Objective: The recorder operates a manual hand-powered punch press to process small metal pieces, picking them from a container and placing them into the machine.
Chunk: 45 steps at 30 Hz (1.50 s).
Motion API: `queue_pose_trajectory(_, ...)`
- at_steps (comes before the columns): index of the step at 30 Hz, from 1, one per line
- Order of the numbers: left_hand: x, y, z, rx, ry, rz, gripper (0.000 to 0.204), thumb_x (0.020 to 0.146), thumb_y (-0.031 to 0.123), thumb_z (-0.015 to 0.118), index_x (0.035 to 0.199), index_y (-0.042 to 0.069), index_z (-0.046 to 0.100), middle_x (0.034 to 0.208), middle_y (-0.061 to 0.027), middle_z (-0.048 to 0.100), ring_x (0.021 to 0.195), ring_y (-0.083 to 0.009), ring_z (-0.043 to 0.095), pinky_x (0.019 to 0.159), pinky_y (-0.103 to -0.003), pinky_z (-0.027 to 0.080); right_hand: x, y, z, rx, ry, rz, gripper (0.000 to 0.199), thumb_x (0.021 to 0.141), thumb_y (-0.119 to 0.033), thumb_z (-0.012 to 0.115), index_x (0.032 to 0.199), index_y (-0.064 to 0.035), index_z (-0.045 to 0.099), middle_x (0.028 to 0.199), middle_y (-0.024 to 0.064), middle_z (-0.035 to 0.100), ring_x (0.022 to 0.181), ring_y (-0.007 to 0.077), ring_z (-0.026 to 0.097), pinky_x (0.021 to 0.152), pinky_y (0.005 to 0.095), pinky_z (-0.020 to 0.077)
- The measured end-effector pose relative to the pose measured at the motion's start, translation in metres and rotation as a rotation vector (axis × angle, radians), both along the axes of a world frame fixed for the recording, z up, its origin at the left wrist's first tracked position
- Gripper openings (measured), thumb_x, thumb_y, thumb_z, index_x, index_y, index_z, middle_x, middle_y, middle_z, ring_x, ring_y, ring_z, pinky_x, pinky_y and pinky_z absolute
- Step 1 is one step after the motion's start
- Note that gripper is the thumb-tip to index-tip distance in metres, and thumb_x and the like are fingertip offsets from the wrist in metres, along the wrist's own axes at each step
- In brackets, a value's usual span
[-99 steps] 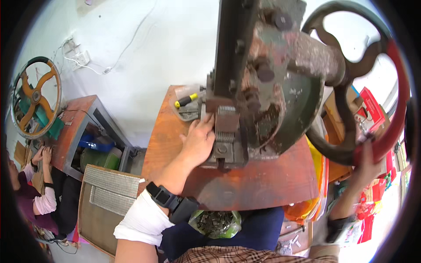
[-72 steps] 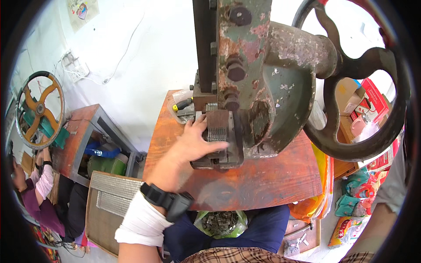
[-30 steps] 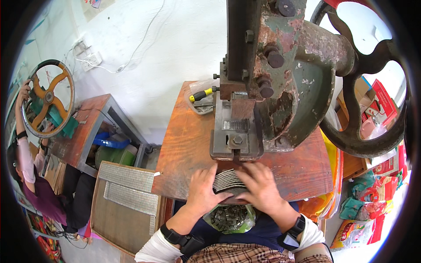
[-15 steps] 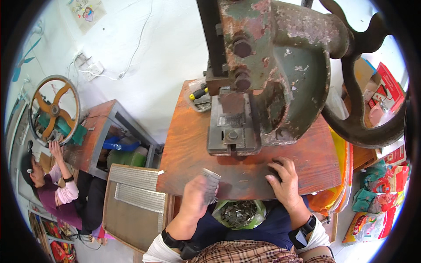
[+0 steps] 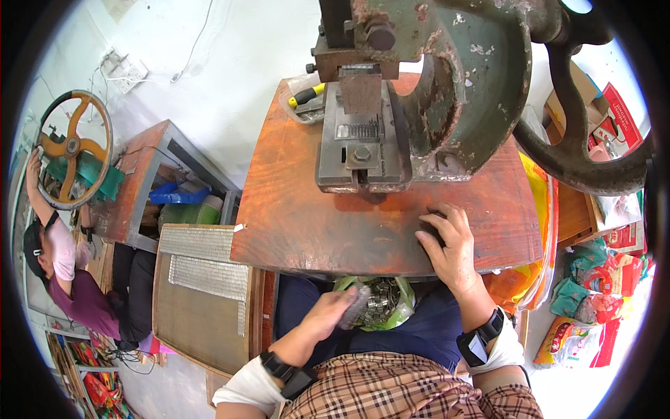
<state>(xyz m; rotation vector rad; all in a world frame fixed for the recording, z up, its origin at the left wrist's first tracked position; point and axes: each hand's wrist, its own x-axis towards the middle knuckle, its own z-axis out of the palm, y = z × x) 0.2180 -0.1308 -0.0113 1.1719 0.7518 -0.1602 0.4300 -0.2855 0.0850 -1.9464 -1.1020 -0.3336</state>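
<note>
My left hand (image 5: 326, 314) is closed on a curved grey row of thin metal pieces (image 5: 356, 306), blurred by motion. It holds the row over the left side of a green plastic bag (image 5: 405, 318) in my lap. Small metal parts (image 5: 381, 299) fill the bag. My right hand (image 5: 450, 244) rests on the wooden tabletop (image 5: 307, 237) near its front edge, with fingers apart and nothing in them. Beyond the hands, a steel die block (image 5: 359, 157) sits under the ram of a green, worn hand press (image 5: 481, 77). A ribbed metal insert (image 5: 357, 130) shows in the die.
Left of the table, a wood-framed tray (image 5: 202, 307) holds rows of silvery metal pieces (image 5: 209, 279). Behind the die stands a plastic tub (image 5: 303, 105) with a yellow-and-black-handled tool. The press's handwheel (image 5: 579, 167) overhangs the right side. A co-worker (image 5: 77, 279) grips another wheel (image 5: 72, 144) at far left.
My left hand has moved down from the table edge to the bag, carrying the row of metal pieces. My right hand stays on the tabletop. The view has shifted downward. The co-worker's wheel hand has changed place.
</note>
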Motion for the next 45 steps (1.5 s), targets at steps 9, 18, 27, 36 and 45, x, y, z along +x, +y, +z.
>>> queue_pose_trajectory(9, -0.106, 0.143, 0.018, 1.41, 0.065, 0.55, 0.016, 0.082, 0.013, 0.066, 0.092, 0.001, 0.068, 0.083, -0.0154, 0.067, 0.079, -0.0271, 0.064, 0.072, -0.036, 0.05, -0.006, -0.015, -0.003, -0.087, 0.082, -0.119, 0.02, 0.073, -0.003, 0.066, 0.093, 0.0003, 0.064, 0.105, 0.0178, 0.058, 0.101, 0.0348, 0.055, 0.09, 0.0402, 0.0436)
queue_pose_trajectory(18, -0.257, 0.35, -0.041, 1.261, 0.887, 0.395, 0.06, 0.093, 0.044, 0.044, 0.136, 0.001, 0.04, 0.144, -0.0212, 0.033, 0.137, -0.0353, 0.023, 0.106, -0.057, 0.024, -0.008, -0.004, -0.006, -0.235, -0.005, -0.064, 0.019, 0.075, -0.003, 0.058, 0.093, 0.0026, 0.059, 0.103, 0.0186, 0.056, 0.101, 0.0364, 0.051, 0.092, 0.0423, 0.0393)
queue_pose_trajectory(27, -0.261, 0.372, -0.02, 1.136, 0.472, 0.47, 0.058, 0.074, 0.025, 0.076, 0.12, -0.004, 0.056, 0.094, -0.0206, 0.067, 0.088, -0.03, 0.066, 0.078, -0.035, 0.05, -0.004, 0.003, -0.009, -0.322, -0.053, -0.074, 0.022, 0.076, -0.004, 0.057, 0.096, 0.003, 0.058, 0.108, 0.02, 0.055, 0.104, 0.0379, 0.05, 0.093, 0.0439, 0.0384)
queue_pose_trajectory(36, -0.262, 0.396, -0.023, 1.023, 0.405, 0.298, 0.056, 0.065, 0.014, 0.083, 0.113, -0.006, 0.061, 0.095, -0.0169, 0.068, 0.083, -0.0225, 0.065, 0.074, -0.033, 0.052, -0.008, -0.015, -0.018, -0.395, -0.151, -0.154, 0.025, 0.077, -0.007, 0.059, 0.1, 0.0017, 0.059, 0.109, 0.0201, 0.056, 0.106, 0.0384, 0.051, 0.094, 0.0436, 0.0386)
queue_pose_trajectory(45, -0.263, 0.399, -0.024, 1.117, 0.383, 0.174, 0.029, 0.076, 0.0, 0.067, 0.103, -0.01, 0.063, 0.083, -0.0099, 0.069, 0.073, -0.0126, 0.062, 0.065, -0.027, 0.048, -0.01, 0.01, -0.007, -0.242, -0.182, -0.154, 0.033, 0.07, -0.013, 0.073, 0.099, -0.0004, 0.062, 0.106, 0.0175, 0.058, 0.097, 0.036, 0.055, 0.084, 0.0404, 0.0451)
